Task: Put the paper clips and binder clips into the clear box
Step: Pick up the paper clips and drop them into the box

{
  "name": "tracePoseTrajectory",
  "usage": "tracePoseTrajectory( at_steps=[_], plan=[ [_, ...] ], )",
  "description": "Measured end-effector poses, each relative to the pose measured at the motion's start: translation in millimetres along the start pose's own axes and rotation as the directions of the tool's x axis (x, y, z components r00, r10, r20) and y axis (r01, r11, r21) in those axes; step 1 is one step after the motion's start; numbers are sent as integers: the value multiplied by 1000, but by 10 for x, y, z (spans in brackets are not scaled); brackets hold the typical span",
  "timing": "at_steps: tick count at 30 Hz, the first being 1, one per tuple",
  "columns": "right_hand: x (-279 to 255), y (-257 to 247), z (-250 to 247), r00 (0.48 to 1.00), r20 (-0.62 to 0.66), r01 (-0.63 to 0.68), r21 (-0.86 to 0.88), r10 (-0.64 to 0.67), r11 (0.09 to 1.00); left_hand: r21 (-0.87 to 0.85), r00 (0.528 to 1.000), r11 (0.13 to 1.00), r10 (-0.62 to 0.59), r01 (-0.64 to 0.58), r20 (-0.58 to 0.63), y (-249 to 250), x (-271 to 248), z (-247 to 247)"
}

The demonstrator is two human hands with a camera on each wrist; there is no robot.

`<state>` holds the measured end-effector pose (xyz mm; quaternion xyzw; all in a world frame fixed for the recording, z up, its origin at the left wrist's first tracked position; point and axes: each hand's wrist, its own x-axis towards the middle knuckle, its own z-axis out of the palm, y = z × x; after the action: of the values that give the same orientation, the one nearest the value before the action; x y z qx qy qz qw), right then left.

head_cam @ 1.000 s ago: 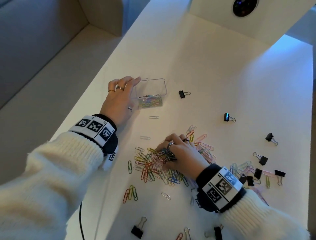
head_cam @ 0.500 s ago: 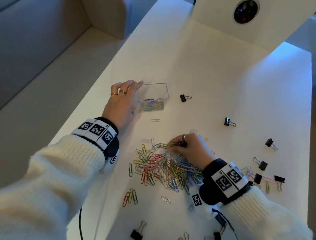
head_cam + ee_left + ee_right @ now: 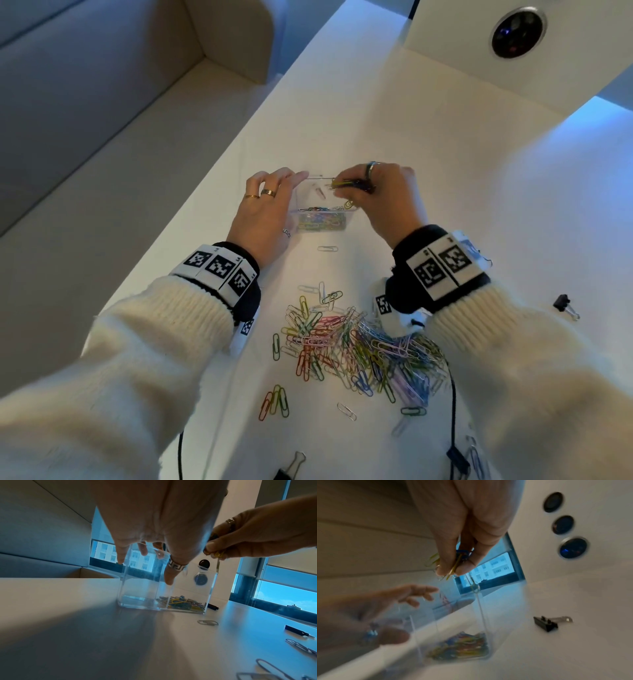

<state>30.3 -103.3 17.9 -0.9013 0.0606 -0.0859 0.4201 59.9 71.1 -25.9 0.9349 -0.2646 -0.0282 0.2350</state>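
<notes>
The clear box (image 3: 315, 190) stands on the white table with coloured paper clips on its floor (image 3: 180, 601). My left hand (image 3: 263, 209) holds the box's left side, fingers over the rim and thumb (image 3: 169, 578) on the near wall. My right hand (image 3: 373, 195) is above the box's right edge and pinches a small bunch of paper clips (image 3: 346, 185); one clip dangles from the bunch (image 3: 473, 586). A big pile of paper clips (image 3: 359, 346) lies nearer to me. Black binder clips lie to the right (image 3: 563, 305) and beside the box (image 3: 546, 624).
A single paper clip (image 3: 327, 248) lies just in front of the box. More binder clips sit at the near edge (image 3: 291, 469). A white upright panel with round lenses (image 3: 517, 32) stands at the far end. A black cable (image 3: 452, 404) runs beside the pile. The table's left edge drops to a bench.
My right hand picked a bunch of paper clips out of the pile and carried it away from me to above the box. My left hand stayed on the box.
</notes>
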Motion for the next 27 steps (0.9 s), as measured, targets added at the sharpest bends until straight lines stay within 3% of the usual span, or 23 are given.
tracePoseTrajectory(
  at_steps=[3,5,10,12,15,18,23,25,27],
  plan=[
    [67,20,139,979,170,155,-249,-114,956,13,1000,1000,-8,8,-4,-6,5,11],
    [73,28,186,957,272,200,-353,-104,914,4,1000,1000,-10,10,-3,-8,11,12],
    [59,4,88,970,226,169,-347,-92,922,2,999,1000,13,-13,-29,-32,15,25],
    [71,19,19,959,274,193,-434,-75,880,-13,999,1000,14,-14,-40,-31,15,40],
    [53,-3,59,899,438,305,-603,-13,737,-4,999,1000,1,-1,-37,-25,24,49],
    [-10,-2,212,842,539,376,-617,22,692,10,1000,1000,-14,14,-21,-33,34,66],
    [-48,18,168,879,475,332,-665,36,669,20,1000,1000,-16,17,-24,-43,31,94],
    [-131,17,118,920,375,326,-575,-113,750,25,999,1000,2,-1,-48,-49,25,100],
    [-309,8,77,933,184,358,-427,-308,830,30,998,999,23,-21,-61,-54,27,106]
  ],
)
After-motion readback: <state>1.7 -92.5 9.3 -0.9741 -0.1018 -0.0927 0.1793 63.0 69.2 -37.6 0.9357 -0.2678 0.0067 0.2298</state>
